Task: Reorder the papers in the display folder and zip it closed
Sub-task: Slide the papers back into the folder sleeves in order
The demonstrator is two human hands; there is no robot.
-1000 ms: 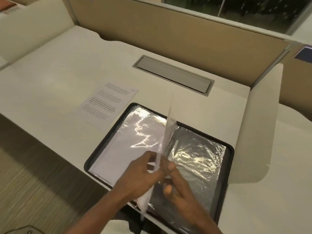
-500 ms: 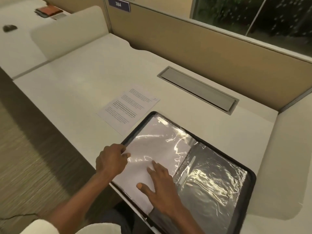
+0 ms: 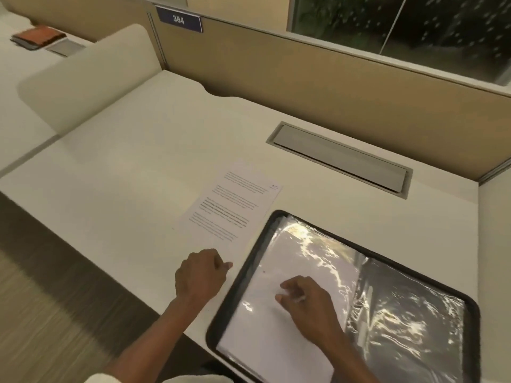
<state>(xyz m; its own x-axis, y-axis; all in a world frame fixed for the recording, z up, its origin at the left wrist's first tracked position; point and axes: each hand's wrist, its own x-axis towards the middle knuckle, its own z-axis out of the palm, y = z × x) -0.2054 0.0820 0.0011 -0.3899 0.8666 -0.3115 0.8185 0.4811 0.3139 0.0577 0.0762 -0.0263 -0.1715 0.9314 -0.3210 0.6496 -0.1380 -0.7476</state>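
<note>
The black display folder (image 3: 243, 275) lies open at the desk's front edge, with glossy plastic sleeves on both sides. Its left page holds white paper under plastic; the right page looks dark. A loose printed sheet (image 3: 229, 205) lies on the desk just left of the folder. My left hand (image 3: 199, 275) rests on the desk at that sheet's near corner, fingers curled, holding nothing I can see. My right hand (image 3: 307, 302) lies on the folder's left sleeve with fingers bent; whether it pinches the plastic is unclear.
A grey cable hatch (image 3: 340, 158) is set into the white desk (image 3: 124, 161) behind the folder. Tan partition walls (image 3: 331, 87) close the back and right. A padded divider (image 3: 88, 76) stands at the left. The floor drops off at the lower left.
The upright sleeve has been laid flat on the left page. My left hand has moved off the folder to the loose sheet's corner. My right fingers have curled on the left sleeve.
</note>
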